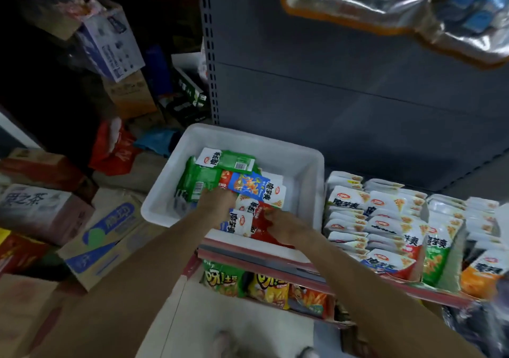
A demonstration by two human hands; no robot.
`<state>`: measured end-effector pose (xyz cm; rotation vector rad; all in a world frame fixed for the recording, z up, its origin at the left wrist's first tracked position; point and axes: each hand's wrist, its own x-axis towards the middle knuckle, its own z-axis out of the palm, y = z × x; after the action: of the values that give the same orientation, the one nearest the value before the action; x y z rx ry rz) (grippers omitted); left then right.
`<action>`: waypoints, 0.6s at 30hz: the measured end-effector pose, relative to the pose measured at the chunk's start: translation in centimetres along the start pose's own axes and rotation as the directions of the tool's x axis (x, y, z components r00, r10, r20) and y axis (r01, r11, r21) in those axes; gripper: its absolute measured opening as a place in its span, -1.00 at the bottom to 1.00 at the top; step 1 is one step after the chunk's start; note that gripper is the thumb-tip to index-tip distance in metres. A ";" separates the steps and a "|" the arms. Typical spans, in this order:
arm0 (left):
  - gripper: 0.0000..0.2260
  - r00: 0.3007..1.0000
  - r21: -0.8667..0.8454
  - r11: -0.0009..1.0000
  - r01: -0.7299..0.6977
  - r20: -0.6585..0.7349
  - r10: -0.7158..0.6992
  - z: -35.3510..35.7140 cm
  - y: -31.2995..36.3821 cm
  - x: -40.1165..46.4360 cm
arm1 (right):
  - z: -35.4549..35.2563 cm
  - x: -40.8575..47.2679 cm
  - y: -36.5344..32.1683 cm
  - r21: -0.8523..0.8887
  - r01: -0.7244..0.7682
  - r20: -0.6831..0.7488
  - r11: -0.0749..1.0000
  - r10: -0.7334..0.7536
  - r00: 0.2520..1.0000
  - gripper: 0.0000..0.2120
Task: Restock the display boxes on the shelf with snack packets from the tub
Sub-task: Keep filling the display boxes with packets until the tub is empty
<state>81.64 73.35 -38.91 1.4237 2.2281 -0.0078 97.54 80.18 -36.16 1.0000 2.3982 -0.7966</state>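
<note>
tub (308, 162) on red-edged shelf (275, 268) | grey back panel (344, 82) | cartons (104, 236) left

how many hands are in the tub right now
2. The left hand is on the green packets at the tub's left; the right hand grips red packets near its front edge.

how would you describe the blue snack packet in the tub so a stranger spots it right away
Find the white plastic tub sitting on the shelf against the grey back panel. Among the loose packets inside, look just above the left hand. The blue and white snack packet lies tilted on top of the pile, the only one with a bright blue panel; its neighbours are green or red.
</note>
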 end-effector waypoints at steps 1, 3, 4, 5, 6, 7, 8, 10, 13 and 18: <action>-0.93 0.999 -0.065 0.998 0.003 -0.045 -0.006 -0.2 -0.1 -0.1 | -0.1 -0.1 0.0 0.013 -0.001 0.001 1.000 0.001 1.000 -0.66; -0.93 0.990 -0.264 0.963 -0.050 -0.138 0.014 -1.0 -0.3 -0.3 | -0.2 0.1 0.3 0.110 0.018 -0.038 0.994 -0.013 0.999 -0.67; -0.90 0.979 -0.377 0.924 -0.062 -0.205 -0.017 -1.3 -0.5 -0.5 | -0.4 0.1 0.4 0.206 0.053 -0.099 0.977 -0.033 0.995 -0.68; -0.92 0.966 -0.500 0.861 -0.088 -0.255 -0.049 -1.7 -0.6 -0.9 | -0.6 0.2 0.5 0.320 0.106 -0.185 0.941 -0.048 0.982 -0.71; -0.95 0.949 -0.592 0.795 -0.133 -0.307 -0.070 -2.1 -0.4 -1.5 | -1.1 0.1 0.5 0.442 0.153 -0.276 0.884 -0.028 0.961 -0.77; -0.96 0.934 -0.669 0.724 -0.168 -0.343 -0.099 -2.5 -0.1 -2.0 | -1.7 0.0 0.5 0.574 0.191 -0.346 0.796 0.025 0.938 -0.89; -0.96 0.928 -0.750 0.636 -0.180 -0.343 -0.143 -2.8 0.4 -2.4 | -2.4 -0.3 0.3 0.710 0.216 -0.375 0.671 0.099 0.922 -0.91; -0.93 0.923 -0.857 0.482 -0.182 -0.318 -0.216 -3.4 1.9 -3.1 | -3.7 -1.3 -0.2 0.899 0.233 -0.320 0.371 0.193 0.927 -0.82; -0.94 0.897 -0.875 0.413 -0.251 -0.371 -0.242 -4.7 5.2 -3.5 | -5.7 -3.5 0.4 0.919 0.276 -0.324 0.281 0.139 0.936 -0.79; -0.89 0.887 -0.822 0.433 -0.371 -0.451 -0.097 -5.7 12.0 -2.8 | -9.1 -8.2 5.6 0.847 0.432 -0.501 0.310 0.192 0.844 -0.90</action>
<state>90.53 77.88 -29.69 0.9736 1.8090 1.5010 105.64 85.13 -26.60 1.6003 2.2723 -2.5262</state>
